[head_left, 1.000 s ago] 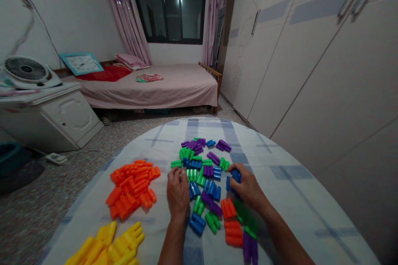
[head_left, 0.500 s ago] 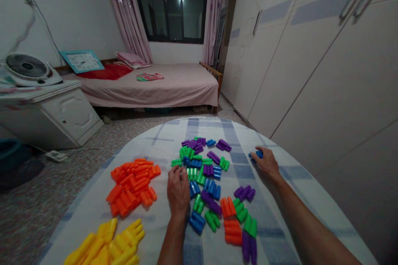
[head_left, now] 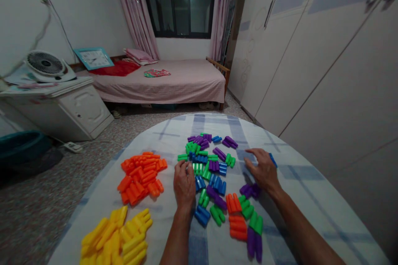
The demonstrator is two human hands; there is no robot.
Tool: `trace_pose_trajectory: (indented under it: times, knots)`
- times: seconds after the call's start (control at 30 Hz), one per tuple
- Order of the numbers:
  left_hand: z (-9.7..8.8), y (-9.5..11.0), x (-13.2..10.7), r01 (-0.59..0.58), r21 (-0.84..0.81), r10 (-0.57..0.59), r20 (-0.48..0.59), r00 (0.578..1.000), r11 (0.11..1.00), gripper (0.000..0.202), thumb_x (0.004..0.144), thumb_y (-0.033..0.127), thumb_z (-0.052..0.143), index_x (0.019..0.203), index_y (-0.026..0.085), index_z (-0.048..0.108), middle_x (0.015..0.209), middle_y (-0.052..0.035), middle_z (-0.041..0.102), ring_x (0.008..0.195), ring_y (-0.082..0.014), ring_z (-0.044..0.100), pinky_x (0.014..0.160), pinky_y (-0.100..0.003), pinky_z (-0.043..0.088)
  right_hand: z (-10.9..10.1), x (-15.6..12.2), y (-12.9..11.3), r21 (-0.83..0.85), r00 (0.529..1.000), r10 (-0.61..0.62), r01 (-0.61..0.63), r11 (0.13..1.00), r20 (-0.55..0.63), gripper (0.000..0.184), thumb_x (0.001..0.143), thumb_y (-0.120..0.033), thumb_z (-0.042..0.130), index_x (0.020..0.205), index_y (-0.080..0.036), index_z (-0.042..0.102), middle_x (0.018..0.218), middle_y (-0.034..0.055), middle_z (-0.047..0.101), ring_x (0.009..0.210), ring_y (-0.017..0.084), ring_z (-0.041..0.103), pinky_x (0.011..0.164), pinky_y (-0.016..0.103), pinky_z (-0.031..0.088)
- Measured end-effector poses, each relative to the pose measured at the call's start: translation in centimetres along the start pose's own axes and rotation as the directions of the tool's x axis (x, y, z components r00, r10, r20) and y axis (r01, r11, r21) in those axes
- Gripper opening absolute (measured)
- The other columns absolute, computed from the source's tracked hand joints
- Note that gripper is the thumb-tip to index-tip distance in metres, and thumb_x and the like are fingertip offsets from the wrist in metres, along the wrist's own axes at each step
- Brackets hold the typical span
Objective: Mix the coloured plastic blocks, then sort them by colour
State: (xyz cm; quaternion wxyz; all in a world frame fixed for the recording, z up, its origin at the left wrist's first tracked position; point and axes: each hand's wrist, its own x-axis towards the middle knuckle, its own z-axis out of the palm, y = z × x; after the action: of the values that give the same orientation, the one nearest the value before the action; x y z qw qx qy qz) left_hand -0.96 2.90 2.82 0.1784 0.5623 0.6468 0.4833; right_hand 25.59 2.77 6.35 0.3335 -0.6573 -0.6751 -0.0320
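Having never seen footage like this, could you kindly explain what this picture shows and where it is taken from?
No machine is involved: these are a person's bare hands, seen from a camera worn on their head, looking forward and down. The left hand rests curled beside the green pieces; whether it holds one is hidden. The right hand is spread, with a blue plastic piece at its outer edge. On the cloth-covered round table lie a mixed spread of blue, green and purple pieces, an orange heap and a yellow heap.

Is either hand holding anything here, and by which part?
The right hand is open, holding nothing. The left hand is curled; whether it grips anything cannot be told.
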Motion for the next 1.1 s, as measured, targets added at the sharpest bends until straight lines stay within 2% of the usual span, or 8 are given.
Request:
trace_pose_trajectory:
  times: [0.07, 0.13, 0.3, 0.43, 0.6, 0.77, 1.0, 1.1]
  knots:
    - [0.0, 0.0, 0.0, -0.004, 0.001, 0.004, -0.004, 1.0, 1.0, 0.039, 0.091, 0.037, 0.034, 0.098, 0.015, 0.065, 0.113, -0.013, 0.057, 0.108, -0.0247, 0.056, 0.096, -0.042, 0.045, 0.1, -0.7, -2.8, 0.151, 0.971, -0.123, 0.093, 0.984, 0.206, 0.032, 0.083, -0.037, 0.054, 0.111, -0.022, 0.06, 0.112, 0.0075, 0.06, 0.106, 0.022, 0.053, 0.093, 0.037, 0.041]
    - [0.0, 0.0, 0.0, -0.006, -0.006, 0.006, -0.01, 1.0, 1.0, 0.038, 0.091, 0.037, 0.034, 0.097, 0.015, 0.065, 0.112, -0.0127, 0.057, 0.108, -0.0244, 0.056, 0.096, -0.042, 0.045, 0.6, -1.5, -5.0, 0.193, 0.928, -0.191, 0.134, 0.972, 0.319, 0.044, 0.077, -0.039, 0.063, 0.119, -0.024, 0.057, 0.118, 0.0076, 0.058, 0.111, 0.024, 0.052, 0.095, 0.039, 0.04]
    - [-0.1, 0.1, 0.0, 0.002, -0.027, -0.003, -0.014, 1.0, 1.0, 0.036, 0.091, 0.037, 0.036, 0.096, 0.017, 0.065, 0.111, -0.011, 0.057, 0.107, -0.0235, 0.056, 0.097, -0.041, 0.045, 2.2, -2.8, -6.6, 0.129, 0.895, -0.151, 0.106, 0.986, 0.419, 0.072, 0.068, -0.044, 0.073, 0.132, -0.021, 0.048, 0.134, 0.0131, 0.048, 0.125, 0.031, 0.041, 0.1, 0.047, 0.035]
    - [0.0, 0.2, 0.0, 0.009, -0.029, -0.01, -0.027, 1.0, 1.0, 0.035, 0.09, 0.036, 0.037, 0.094, 0.017, 0.065, 0.111, -0.0112, 0.057, 0.107, -0.0234, 0.056, 0.097, -0.041, 0.044, 2.3, -2.7, -6.6, 0.126, 0.887, -0.116, 0.066, 0.99, 0.448, 0.077, 0.065, -0.045, 0.075, 0.133, -0.022, 0.046, 0.125, 0.0127, 0.051, 0.116, 0.03, 0.047, 0.094, 0.044, 0.038]
    - [0.0, 0.1, 0.0, 0.003, -0.009, -0.003, -0.024, 1.0, 1.0, 0.035, 0.091, 0.036, 0.036, 0.096, 0.016, 0.065, 0.112, -0.0118, 0.057, 0.107, -0.0234, 0.056, 0.097, -0.04, 0.044, 1.9, -2.8, -6.9, 0.102, 0.88, -0.093, 0.051, 0.994, 0.466, 0.052, 0.066, -0.041, 0.073, 0.111, -0.02, 0.058, 0.103, 0.0085, 0.056, 0.101, 0.027, 0.052, 0.085, 0.039, 0.041]
    - [0.0, 0.0, 0.0, 0.002, 0.005, -0.002, -0.014, 1.0, 1.0, 0.036, 0.091, 0.035, 0.036, 0.097, 0.015, 0.065, 0.113, -0.0125, 0.057, 0.108, -0.024, 0.056, 0.097, -0.041, 0.044, 1.8, -3.3, -7.8, 0.052, 0.88, -0.025, 0.0, 0.999, 0.474, 0.033, 0.07, -0.037, 0.066, 0.094, -0.018, 0.054, 0.095, 0.0062, 0.056, 0.092, 0.023, 0.052, 0.078, 0.034, 0.04]
    - [0.0, 0.0, 0.1, 0.011, -0.004, -0.012, -0.005, 1.0, 1.0, 0.035, 0.091, 0.035, 0.036, 0.097, 0.016, 0.065, 0.114, -0.0122, 0.056, 0.108, -0.0236, 0.055, 0.097, -0.04, 0.044, 1.5, -3.8, -8.8, 0.201, 0.851, -0.004, -0.119, 0.972, 0.525, 0.025, 0.075, -0.025, 0.054, 0.1, -0.02, 0.051, 0.091, 0.0021, 0.058, 0.079, 0.016, 0.055, 0.071, 0.028, 0.039]
    - [-0.1, 0.0, 0.1, 0.02, -0.012, -0.02, -0.009, 1.0, 1.0, 0.036, 0.091, 0.035, 0.036, 0.097, 0.015, 0.064, 0.113, -0.0129, 0.057, 0.107, -0.024, 0.055, 0.098, -0.041, 0.044, 1.3, -3.6, -8.6, 0.263, 0.867, -0.024, -0.125, 0.957, 0.498, 0.021, 0.077, -0.023, 0.053, 0.097, -0.02, 0.054, 0.091, 0.0017, 0.058, 0.082, 0.016, 0.055, 0.075, 0.029, 0.04]
